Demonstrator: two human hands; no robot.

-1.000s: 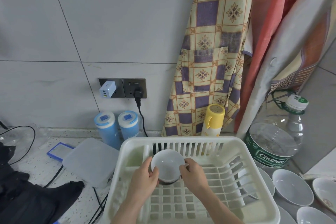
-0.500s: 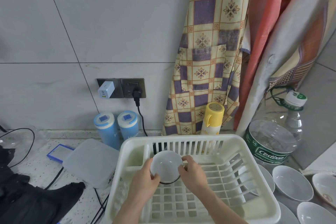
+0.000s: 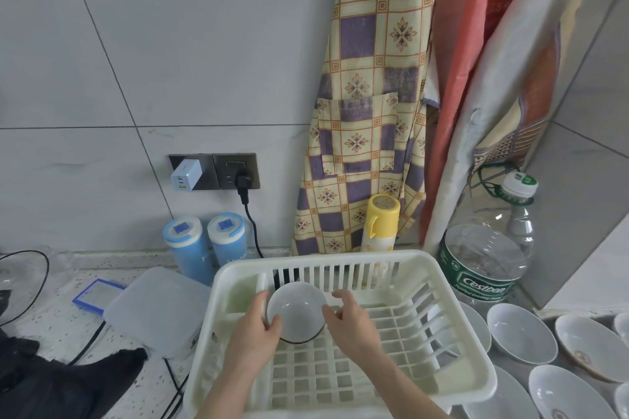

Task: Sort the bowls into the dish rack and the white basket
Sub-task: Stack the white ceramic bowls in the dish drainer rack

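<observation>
A small white bowl (image 3: 296,311) stands tilted on its edge at the back left of the white plastic dish rack (image 3: 456,326), its inside facing me. My left hand (image 3: 253,333) grips its left rim, thumb inside and fingers behind. My right hand (image 3: 352,325) hovers at the bowl's right rim with loose fingers; the thumb tip is at the edge and the index finger is lifted off it. Several more white bowls (image 3: 520,332) lie on the counter right of the rack, one (image 3: 590,343) with a brown mark inside.
A large water bottle (image 3: 486,262) stands behind the rack's right corner, with a yellow bottle (image 3: 379,224) and two blue canisters (image 3: 204,245) along the wall. A clear lidded box (image 3: 156,309), cables and dark cloth (image 3: 61,384) lie to the left. Aprons hang against the wall.
The bowl has been moved back and tipped up toward the rack's back left corner. My right hand has loosened its hold on the right rim, while the left still grips.
</observation>
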